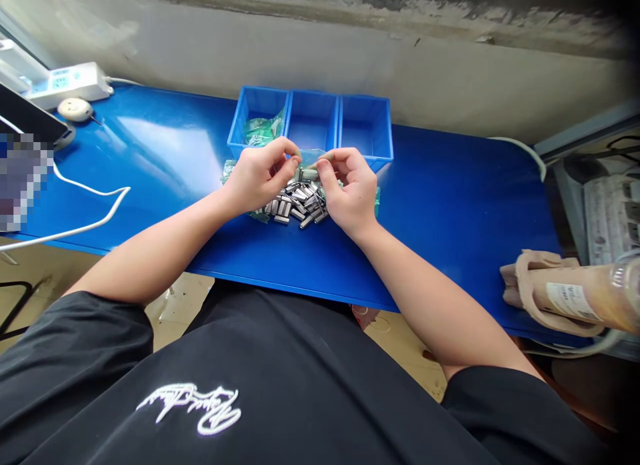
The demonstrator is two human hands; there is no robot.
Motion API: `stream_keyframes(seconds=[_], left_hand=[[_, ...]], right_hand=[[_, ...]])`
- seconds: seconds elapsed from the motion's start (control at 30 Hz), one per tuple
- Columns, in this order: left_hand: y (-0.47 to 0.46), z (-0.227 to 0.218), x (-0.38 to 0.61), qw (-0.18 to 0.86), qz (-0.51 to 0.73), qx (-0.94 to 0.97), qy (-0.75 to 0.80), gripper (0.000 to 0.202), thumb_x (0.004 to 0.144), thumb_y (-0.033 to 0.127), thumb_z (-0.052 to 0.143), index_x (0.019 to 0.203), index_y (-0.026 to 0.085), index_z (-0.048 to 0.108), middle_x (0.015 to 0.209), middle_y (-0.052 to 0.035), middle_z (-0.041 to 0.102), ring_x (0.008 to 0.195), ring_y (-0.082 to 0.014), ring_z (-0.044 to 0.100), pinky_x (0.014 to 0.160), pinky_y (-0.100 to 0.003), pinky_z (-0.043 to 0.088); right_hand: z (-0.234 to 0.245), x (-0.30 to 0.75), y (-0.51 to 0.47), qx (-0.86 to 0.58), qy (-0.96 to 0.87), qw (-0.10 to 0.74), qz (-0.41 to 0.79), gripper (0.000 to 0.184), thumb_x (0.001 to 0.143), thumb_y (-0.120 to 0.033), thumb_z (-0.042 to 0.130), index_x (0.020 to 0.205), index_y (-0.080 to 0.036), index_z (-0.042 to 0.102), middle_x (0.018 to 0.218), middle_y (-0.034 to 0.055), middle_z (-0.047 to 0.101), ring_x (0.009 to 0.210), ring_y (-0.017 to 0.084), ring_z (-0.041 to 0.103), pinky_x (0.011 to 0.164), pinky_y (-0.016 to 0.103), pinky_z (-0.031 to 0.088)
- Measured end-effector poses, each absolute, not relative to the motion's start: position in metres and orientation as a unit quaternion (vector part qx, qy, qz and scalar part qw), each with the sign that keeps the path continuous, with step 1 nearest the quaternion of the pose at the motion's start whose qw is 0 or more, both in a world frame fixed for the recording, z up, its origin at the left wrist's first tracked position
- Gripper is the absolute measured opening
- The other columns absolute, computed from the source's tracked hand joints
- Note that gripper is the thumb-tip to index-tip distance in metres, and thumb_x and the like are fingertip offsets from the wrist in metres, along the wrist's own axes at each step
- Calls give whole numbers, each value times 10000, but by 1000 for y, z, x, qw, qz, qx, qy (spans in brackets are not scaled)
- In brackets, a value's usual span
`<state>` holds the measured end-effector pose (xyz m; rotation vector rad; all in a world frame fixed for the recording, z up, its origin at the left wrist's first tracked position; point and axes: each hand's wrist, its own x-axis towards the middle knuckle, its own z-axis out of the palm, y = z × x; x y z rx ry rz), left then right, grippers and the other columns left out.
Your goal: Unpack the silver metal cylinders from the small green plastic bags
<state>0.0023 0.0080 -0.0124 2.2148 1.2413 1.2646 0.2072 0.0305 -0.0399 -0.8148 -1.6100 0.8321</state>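
Both hands pinch a small clear greenish plastic bag [311,158] between them, above a loose pile of small grey metal pieces [303,203]. My left hand [263,173] grips the bag's left side with thumb and forefinger. On the opposite side my right hand [349,185] holds it between thumb and fingers. A grey piece or two seems to show inside the bag's lower part, though the fingers hide much of it. More green plastic bags lie around the pile, partly under my hands.
Behind my hands stand three joined blue bins [314,118]; the left one holds green bags [263,128]. A power strip [70,85], a mouse [75,109] and a white cable [100,193] are at the left. A drink cup [575,291] in a cardboard carrier stands at the right edge.
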Motion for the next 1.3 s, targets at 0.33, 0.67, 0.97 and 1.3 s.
stream_keyframes(seconds=[0.33,0.67,0.97,1.3], left_hand=[[9,-13,2,159,418,767,460,190,1069,373,527,1033,225,641,674,21,591,578,-96,584,617,-276,474],[8,-13,4,154,440,774,429,142,1046,318,530,1020,221,631,663,26,583,560,-94,560,593,-273,451],[8,-14,3,151,442,776,424,156,1062,325,525,1020,219,631,667,27,594,563,-84,567,595,-266,439],[13,-17,3,137,481,779,379,122,1059,286,552,1002,223,641,640,47,584,525,-66,556,552,-226,418]], right_hand=[[-40,207,31,-340,-676,552,351,399,1000,-619,679,1012,-221,695,939,1,777,823,112,744,757,280,633],[-40,207,31,-338,-679,557,338,379,1012,-594,676,1011,-216,696,938,0,773,818,103,750,734,259,618],[-40,208,31,-341,-682,559,327,352,1018,-562,680,1005,-211,701,941,-3,777,819,96,753,740,252,615],[-42,209,33,-342,-698,550,306,346,1039,-565,648,1029,-220,682,942,-18,769,793,73,746,740,232,613]])
